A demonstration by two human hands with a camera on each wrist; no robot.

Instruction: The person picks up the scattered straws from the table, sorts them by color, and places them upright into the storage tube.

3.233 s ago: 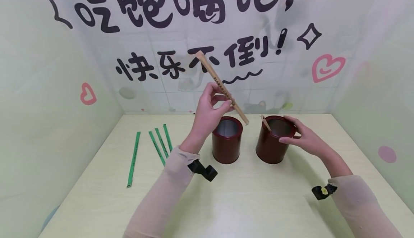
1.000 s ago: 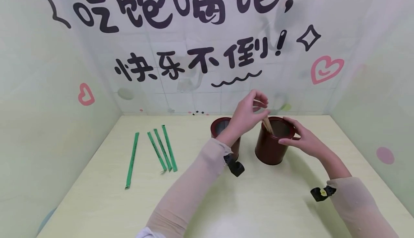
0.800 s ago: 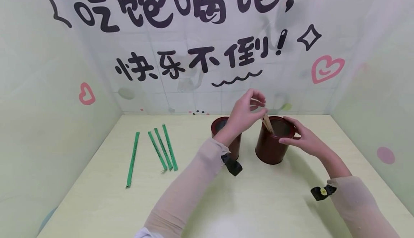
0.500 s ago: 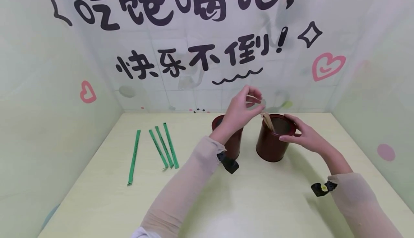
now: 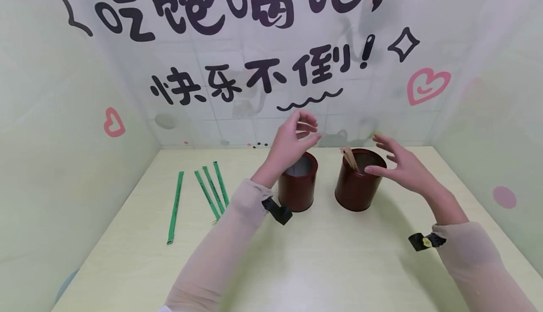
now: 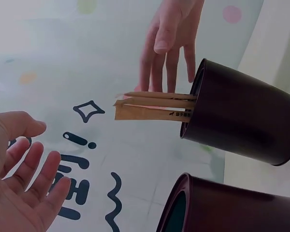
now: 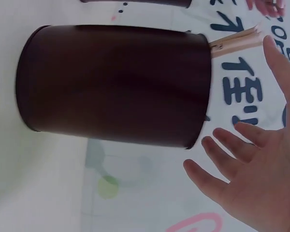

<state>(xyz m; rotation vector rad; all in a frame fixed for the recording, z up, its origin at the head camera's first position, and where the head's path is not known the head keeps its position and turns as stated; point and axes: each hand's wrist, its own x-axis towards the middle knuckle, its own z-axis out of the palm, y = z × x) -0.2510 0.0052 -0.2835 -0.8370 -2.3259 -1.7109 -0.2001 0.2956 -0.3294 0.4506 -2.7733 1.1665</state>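
My left hand point(image 5: 285, 151), fingers loosely bent and holding nothing, is above and slightly left of the left dark red canister point(image 5: 297, 193). That canister stands upright, its grey inside partly visible. On the right, another dark red canister point(image 5: 356, 192) also stands upright. Slim brown paper-wrapped sticks point(image 6: 154, 113) with dark print lean against its rim, their upper ends poking out. My right hand point(image 5: 405, 168) is spread beside this canister's mouth, thumb overlapping the rim in the head view. In the right wrist view its fingers point(image 7: 232, 154) are apart from the canister wall.
Several green paper-wrapped sticks point(image 5: 175, 208) lie on the left of the pale table point(image 5: 314, 265), one apart from the others. My left forearm partly covers the group. A printed white backdrop point(image 5: 237, 133) rises behind the table, with side walls left and right.
The left hand brought a brown stick to the right canister, let it go inside, and moved back left, empty. The right hand has let go of that canister's rim.
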